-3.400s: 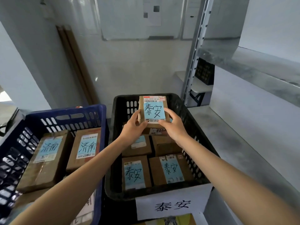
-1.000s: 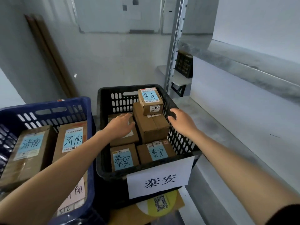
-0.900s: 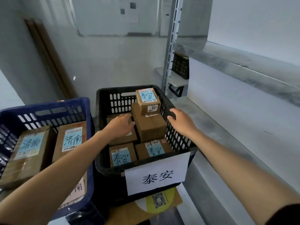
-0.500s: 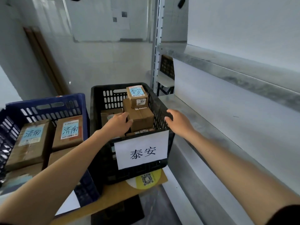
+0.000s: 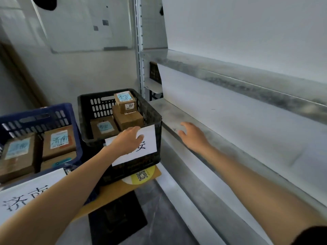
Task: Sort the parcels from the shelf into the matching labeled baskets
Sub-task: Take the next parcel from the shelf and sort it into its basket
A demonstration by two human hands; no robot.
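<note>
A black basket (image 5: 152,119) holds several brown parcels with blue labels; a small parcel (image 5: 124,101) sits on top of the stack. A white paper label (image 5: 147,145) hangs on its front. My left hand (image 5: 127,140) hovers in front of that label, fingers loosely curled, holding nothing. My right hand (image 5: 192,136) is over the front edge of the grey metal shelf (image 5: 230,131), fingers relaxed and empty. To the left, a blue basket (image 5: 70,121) holds larger labeled parcels (image 5: 59,142).
Both baskets stand on a low wooden board (image 5: 115,190) with a yellow QR sticker. A second metal shelf (image 5: 247,80) runs above the first. A steel upright (image 5: 138,50) stands behind the black basket. A white sign (image 5: 26,193) hangs on the blue basket's front.
The small parcel held earlier now rests on the stack in the black basket. Both hands have pulled back out of the basket; the right one moved over the shelf as the view swung right.
</note>
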